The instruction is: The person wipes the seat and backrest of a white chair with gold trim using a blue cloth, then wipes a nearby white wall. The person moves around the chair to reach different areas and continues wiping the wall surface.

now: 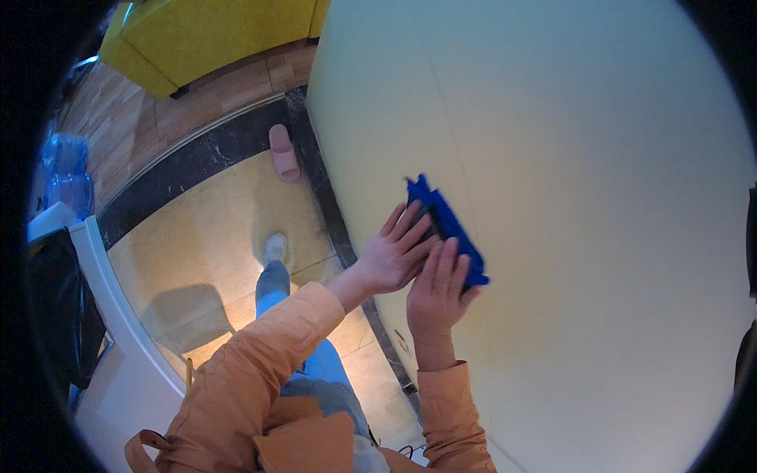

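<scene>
A blue cloth-like piece [458,230] with ragged ends and a dark middle lies against the pale wall [579,177]. My left hand [393,257] rests over its dark part with the fingers spread. Just below and to the right, my right hand [437,290] lays its fingers on the lower part of the piece, close to my left fingertips. Both hands hold it to the wall. What is under my palms and fingers is hidden, and the piece is slightly blurred.
A dark stone skirting [331,216] runs along the wall's foot. A pink slipper [284,154] lies on the tiled floor. To the left stand a white cabinet or counter [136,366], a black plastic bag [62,307] and large clear blue bottles [70,171]. A yellow sofa [219,41] is beyond.
</scene>
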`<act>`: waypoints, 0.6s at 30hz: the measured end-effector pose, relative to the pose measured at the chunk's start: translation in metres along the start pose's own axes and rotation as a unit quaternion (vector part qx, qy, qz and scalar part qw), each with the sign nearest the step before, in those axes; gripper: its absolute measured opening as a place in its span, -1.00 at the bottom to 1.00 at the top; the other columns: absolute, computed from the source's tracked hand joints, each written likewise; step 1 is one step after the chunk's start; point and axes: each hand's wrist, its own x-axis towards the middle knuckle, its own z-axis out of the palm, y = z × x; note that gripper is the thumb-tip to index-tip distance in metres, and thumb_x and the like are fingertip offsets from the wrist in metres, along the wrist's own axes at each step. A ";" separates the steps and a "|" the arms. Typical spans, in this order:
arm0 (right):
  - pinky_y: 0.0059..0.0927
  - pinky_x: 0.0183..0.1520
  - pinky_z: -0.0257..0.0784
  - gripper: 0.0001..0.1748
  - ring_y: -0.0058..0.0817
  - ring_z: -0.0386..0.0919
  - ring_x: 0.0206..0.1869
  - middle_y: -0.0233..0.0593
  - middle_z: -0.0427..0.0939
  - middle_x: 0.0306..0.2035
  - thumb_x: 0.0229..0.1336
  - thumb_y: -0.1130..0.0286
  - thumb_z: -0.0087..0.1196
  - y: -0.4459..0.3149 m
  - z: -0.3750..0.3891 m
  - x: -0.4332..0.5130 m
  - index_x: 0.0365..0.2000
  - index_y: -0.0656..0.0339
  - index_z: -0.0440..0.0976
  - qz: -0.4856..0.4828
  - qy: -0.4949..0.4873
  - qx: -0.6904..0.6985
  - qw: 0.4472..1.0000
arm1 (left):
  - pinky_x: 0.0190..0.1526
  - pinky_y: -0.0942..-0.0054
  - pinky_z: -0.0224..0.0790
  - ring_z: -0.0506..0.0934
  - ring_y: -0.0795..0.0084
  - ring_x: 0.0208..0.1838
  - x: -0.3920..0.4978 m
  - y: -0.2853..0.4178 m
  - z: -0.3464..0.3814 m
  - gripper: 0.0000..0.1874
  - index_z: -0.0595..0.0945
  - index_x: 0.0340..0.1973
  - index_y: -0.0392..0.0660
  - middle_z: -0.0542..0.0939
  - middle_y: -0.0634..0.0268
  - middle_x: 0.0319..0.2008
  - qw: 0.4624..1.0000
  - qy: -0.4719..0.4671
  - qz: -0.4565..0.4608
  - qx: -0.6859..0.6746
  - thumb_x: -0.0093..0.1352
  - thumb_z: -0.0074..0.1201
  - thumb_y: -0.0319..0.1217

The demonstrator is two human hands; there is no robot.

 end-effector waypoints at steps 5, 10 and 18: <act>-0.04 0.34 -0.33 -0.61 -0.43 0.17 0.28 -0.34 0.30 0.19 0.14 0.43 -0.15 -0.026 0.036 -0.023 0.01 0.18 0.39 -0.080 -0.114 0.058 0.989 | 0.31 -0.13 -0.28 -0.04 -0.12 0.37 -0.048 -0.019 0.001 -0.42 0.27 0.20 -0.12 0.12 -0.08 0.27 0.977 -0.170 -0.131 0.004 0.27 -0.06 -0.28; -0.02 0.35 -0.38 -0.62 -0.36 0.17 0.28 -0.28 0.34 0.16 0.15 0.43 -0.13 -0.018 0.013 0.034 0.01 0.19 0.39 -0.043 -0.058 0.048 0.996 | 0.32 -0.13 -0.34 -0.07 -0.09 0.39 0.000 -0.032 -0.018 -0.40 0.23 0.23 -0.06 0.05 0.01 0.32 0.994 -0.083 -0.073 0.019 0.27 -0.06 -0.28; -0.01 0.35 -0.42 -0.61 -0.29 0.09 0.32 -0.28 0.29 0.20 0.19 0.40 -0.16 -0.019 0.015 0.071 0.03 0.18 0.38 -0.017 0.001 0.024 1.000 | 0.32 -0.15 -0.36 -0.10 -0.12 0.39 0.041 -0.045 -0.031 -0.42 0.24 0.22 -0.05 0.01 0.05 0.34 0.999 0.011 -0.037 -0.006 0.26 -0.08 -0.32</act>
